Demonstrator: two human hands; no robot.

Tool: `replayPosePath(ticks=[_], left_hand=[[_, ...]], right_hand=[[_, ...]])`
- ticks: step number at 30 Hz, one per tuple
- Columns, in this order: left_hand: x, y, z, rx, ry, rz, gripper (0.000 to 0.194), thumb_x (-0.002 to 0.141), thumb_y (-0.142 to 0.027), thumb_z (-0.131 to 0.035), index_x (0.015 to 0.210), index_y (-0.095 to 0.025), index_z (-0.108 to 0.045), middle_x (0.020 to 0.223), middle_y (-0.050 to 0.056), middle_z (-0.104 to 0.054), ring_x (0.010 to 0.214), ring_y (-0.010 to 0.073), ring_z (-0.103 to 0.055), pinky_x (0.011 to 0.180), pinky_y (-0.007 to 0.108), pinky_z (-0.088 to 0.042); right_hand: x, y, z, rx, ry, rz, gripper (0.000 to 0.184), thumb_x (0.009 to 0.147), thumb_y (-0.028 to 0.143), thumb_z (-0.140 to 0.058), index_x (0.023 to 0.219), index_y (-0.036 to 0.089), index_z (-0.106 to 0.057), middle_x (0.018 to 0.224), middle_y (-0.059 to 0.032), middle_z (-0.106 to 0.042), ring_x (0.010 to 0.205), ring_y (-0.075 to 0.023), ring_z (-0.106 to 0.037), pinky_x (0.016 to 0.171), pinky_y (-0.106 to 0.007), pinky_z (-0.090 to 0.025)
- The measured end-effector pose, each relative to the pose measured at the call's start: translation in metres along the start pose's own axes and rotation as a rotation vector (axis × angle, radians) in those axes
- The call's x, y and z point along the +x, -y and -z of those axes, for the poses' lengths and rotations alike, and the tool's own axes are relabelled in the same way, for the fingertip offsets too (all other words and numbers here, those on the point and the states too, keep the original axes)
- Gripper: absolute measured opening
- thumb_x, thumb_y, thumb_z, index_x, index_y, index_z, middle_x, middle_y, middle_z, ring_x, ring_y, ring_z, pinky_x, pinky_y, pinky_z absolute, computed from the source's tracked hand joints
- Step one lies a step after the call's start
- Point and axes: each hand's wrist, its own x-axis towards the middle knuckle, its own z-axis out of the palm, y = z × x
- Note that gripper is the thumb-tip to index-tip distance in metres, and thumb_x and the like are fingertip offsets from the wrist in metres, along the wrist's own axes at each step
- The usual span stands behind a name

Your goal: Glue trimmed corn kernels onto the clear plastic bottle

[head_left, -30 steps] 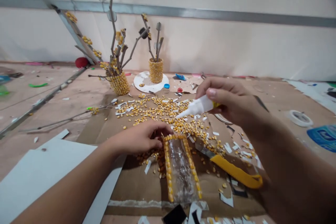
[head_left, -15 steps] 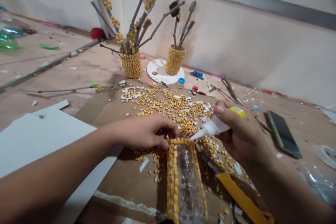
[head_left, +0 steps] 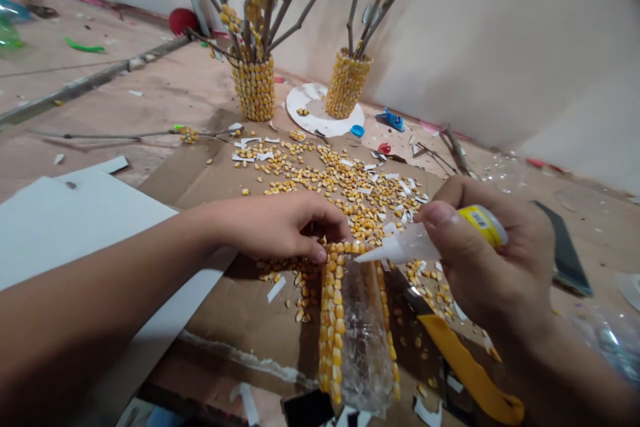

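While both hands work at its near middle, cardboard sheet (head_left: 225,320): brown, flat on the floor, largest item, carrying most of the rest.

White board (head_left: 75,220): flat, at the cardboard's left edge, partly under the left forearm.

Clear plastic bottle (head_left: 357,327): lying on the cardboard between the hands, rows of corn kernels stuck along both long sides and across its far end.

Left hand (head_left: 277,223): grip narrow, fingertips pinched at the bottle's far left corner, touching the kernel row.

Right hand (head_left: 493,260): grip closed round a glue bottle (head_left: 430,240), white with a yellow band, nozzle pointing left at the bottle's far end.

Two kernel-covered pots (head_left: 255,87), (head_left: 346,83): upright at the far edge, twigs standing in each; the right one on a white disc (head_left: 305,107).

Yellow-handled cutter (head_left: 465,367): just right of the bottle.

Loose corn kernels (head_left: 330,180): scattered beyond the hands, mixed with white paper scraps.
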Motion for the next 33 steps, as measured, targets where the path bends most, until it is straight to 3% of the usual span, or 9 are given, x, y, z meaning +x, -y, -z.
replayPosePath(ticks=[5,12,33], left_hand=[[0.0004,-0.0007,-0.0005,0.032,-0.009,0.016,0.02,0.086,-0.01,-0.072,0.104,-0.017,-0.071,0.082,-0.004,-0.065,0.079,0.0135,-0.058,0.078,0.026,-0.045],[0.0009,-0.003,0.0005,0.078,-0.003,0.016,0.019,0.085,-0.011,-0.072,0.104,-0.017,-0.071,0.084,-0.003,-0.068,0.08,0.014,-0.059,0.078,0.026,-0.044],[0.0021,-0.0021,0.0001,0.084,0.005,-0.005,0.018,0.085,-0.011,-0.071,0.101,-0.017,-0.071,0.078,-0.003,-0.067,0.076,0.0139,-0.059,0.076,0.027,-0.044]], right_hand=[[-0.0007,0.0009,0.0019,-0.161,0.026,0.135,0.035,0.095,0.039,-0.072,0.069,0.021,-0.058,0.05,0.0089,-0.048,0.038,-0.0037,-0.035,0.034,-0.016,-0.024],[-0.0044,0.0018,-0.0015,-0.28,-0.034,0.276,0.025,0.092,0.03,-0.073,0.073,0.021,-0.06,0.053,0.0095,-0.049,0.037,-0.002,-0.031,0.033,-0.017,-0.019],[-0.0046,0.0047,0.0015,-0.313,0.032,0.305,0.019,0.089,0.027,-0.077,0.077,0.023,-0.063,0.056,0.0077,-0.051,0.038,-0.0056,-0.034,0.034,-0.023,-0.02]])
